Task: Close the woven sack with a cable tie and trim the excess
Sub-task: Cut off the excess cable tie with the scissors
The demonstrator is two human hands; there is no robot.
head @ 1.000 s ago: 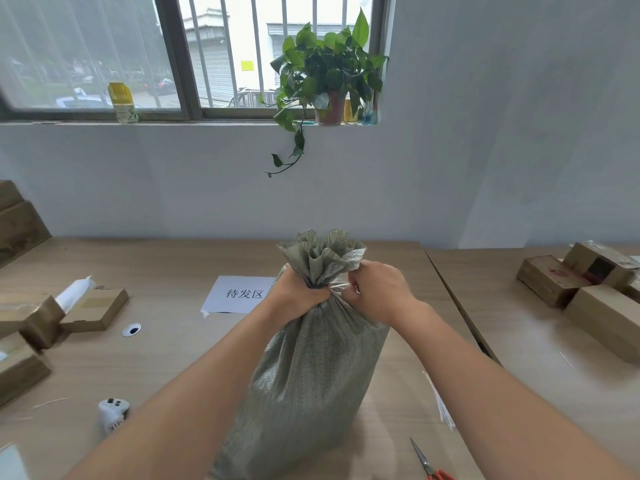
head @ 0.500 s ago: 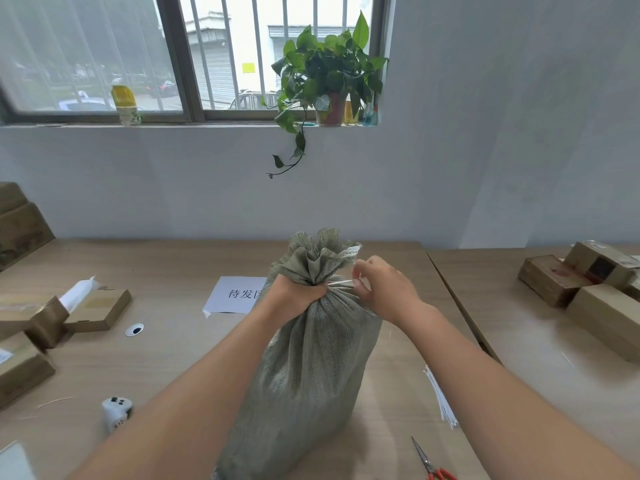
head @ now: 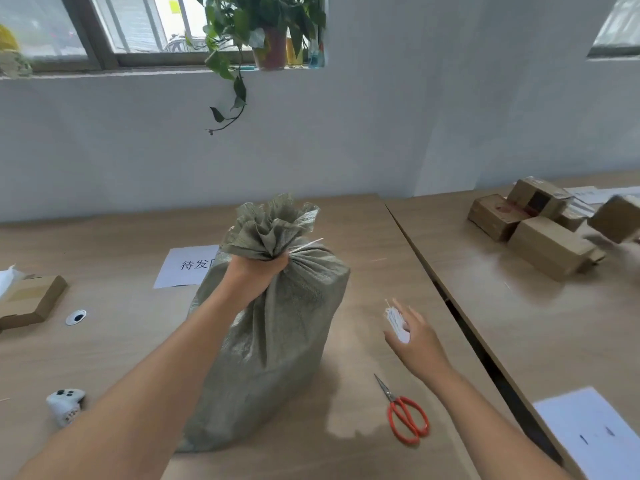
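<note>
A grey-green woven sack (head: 277, 323) stands upright on the wooden table (head: 346, 452). My left hand (head: 254, 271) is clenched around its gathered neck. A white cable tie's tail (head: 306, 244) sticks out to the right at the neck. My right hand (head: 419, 337) is low, to the right of the sack, with its fingers apart over a bundle of white cable ties (head: 396, 322) lying on the table. Red-handled scissors (head: 407, 415) lie near the front edge, just left of my right forearm.
Several cardboard boxes (head: 547, 247) sit on the adjoining right table, across a dark gap (head: 460, 313). A flat box (head: 31, 299) and a small white gadget (head: 65, 405) lie at left. A printed label sheet (head: 187, 265) lies behind the sack, a white sheet (head: 595, 434) at front right.
My right hand has let go of the sack's neck and dropped down to the right, over the tie bundle. The left hand still grips the neck. The view has tilted downward.
</note>
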